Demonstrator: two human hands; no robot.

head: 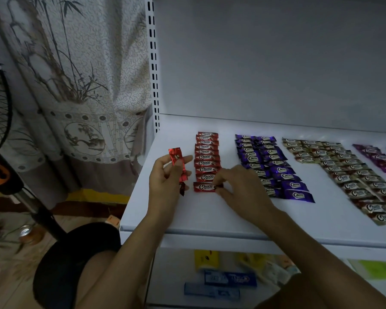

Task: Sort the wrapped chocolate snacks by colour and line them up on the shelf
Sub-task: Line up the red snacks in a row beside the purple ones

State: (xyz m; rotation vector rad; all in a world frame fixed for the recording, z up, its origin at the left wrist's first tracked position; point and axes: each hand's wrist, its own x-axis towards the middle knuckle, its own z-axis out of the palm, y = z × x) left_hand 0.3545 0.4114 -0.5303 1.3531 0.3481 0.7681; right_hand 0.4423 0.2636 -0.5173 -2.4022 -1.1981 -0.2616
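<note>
On the white shelf (187, 217) a column of red Choco snacks (206, 156) runs front to back. My left hand (165, 178) holds red wrapped snacks (176, 159) upright, just left of that column. My right hand (239, 186) pinches the right end of a red snack (204, 187) that lies flat at the near end of the column. Right of the red ones lie two columns of blue-purple snacks (274, 166), then rows of gold snacks (343, 172), and magenta snacks (377, 157) at the far right.
A patterned curtain (76, 85) hangs left of the shelf upright (153, 63). A black standing fan (0, 141) is at the far left. Below the shelf lie blue and yellow packets (230, 278). A can (26, 231) sits on the floor.
</note>
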